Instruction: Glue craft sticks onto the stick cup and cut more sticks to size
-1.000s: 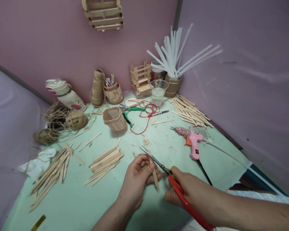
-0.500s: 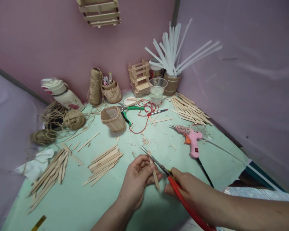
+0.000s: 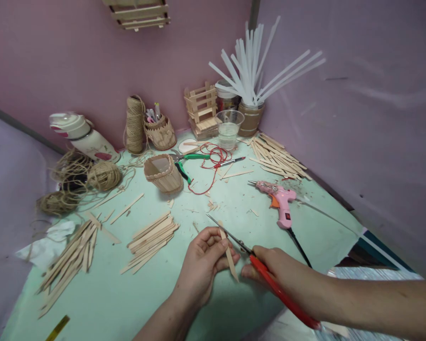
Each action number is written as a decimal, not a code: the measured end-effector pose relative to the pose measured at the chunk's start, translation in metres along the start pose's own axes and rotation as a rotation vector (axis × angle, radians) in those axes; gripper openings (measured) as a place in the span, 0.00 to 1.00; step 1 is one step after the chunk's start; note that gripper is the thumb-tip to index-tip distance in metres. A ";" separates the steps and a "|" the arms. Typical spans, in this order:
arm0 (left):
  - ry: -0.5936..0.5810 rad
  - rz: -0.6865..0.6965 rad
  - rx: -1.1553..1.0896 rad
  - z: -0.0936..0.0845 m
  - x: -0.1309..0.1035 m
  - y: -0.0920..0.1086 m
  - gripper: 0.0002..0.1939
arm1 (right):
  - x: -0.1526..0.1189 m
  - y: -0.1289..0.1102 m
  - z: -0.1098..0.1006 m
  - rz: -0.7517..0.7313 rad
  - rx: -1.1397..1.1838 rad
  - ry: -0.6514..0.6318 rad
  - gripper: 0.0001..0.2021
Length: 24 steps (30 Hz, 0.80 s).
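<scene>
Over the mint-green tabletop (image 3: 110,303), a flat, pale wooden stick (image 3: 230,259) is being pinched by the left hand (image 3: 204,259), clamped between the thumb and the curled fingers. A short upper end is left poking out above the thumb tip; the longer lower end is slanted down past the fingers, stopped just beside the right hand (image 3: 284,271). And up top, the short end is crossed by the slim grey blades of the long, red-handled metal scissors (image 3: 266,276), tips pointed away to the upper left! Whether the wood is caught between the blades or only overlapped cannot be told. The red handles are gripped in the right hand, fingers closed around them. Beyond it, a pink plastic glue gun (image 3: 279,199) is laid down; left of the left hand, pale wooden sticks (image 3: 151,244) are bunched.
</scene>
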State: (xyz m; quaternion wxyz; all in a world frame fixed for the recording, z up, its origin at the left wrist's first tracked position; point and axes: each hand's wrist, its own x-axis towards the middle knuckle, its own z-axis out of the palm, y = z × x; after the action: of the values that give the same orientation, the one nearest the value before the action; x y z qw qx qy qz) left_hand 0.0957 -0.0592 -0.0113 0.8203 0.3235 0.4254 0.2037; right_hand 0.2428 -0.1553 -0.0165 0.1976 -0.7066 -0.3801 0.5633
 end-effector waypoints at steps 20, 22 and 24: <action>-0.041 -0.071 0.000 -0.005 0.003 0.005 0.11 | 0.007 -0.015 -0.007 -0.008 -0.003 -0.109 0.22; -0.028 -0.074 0.004 -0.004 0.004 0.006 0.11 | 0.009 -0.018 -0.009 -0.040 0.026 -0.146 0.23; -0.015 -0.077 0.011 -0.003 0.004 0.006 0.11 | 0.009 -0.021 -0.011 -0.045 0.012 -0.148 0.24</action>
State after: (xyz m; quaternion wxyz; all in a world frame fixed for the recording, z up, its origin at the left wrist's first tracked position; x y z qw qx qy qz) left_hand 0.0951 -0.0514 -0.0105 0.8288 0.3131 0.4325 0.1670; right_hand 0.2476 -0.1332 -0.0042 0.1858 -0.6531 -0.4061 0.6116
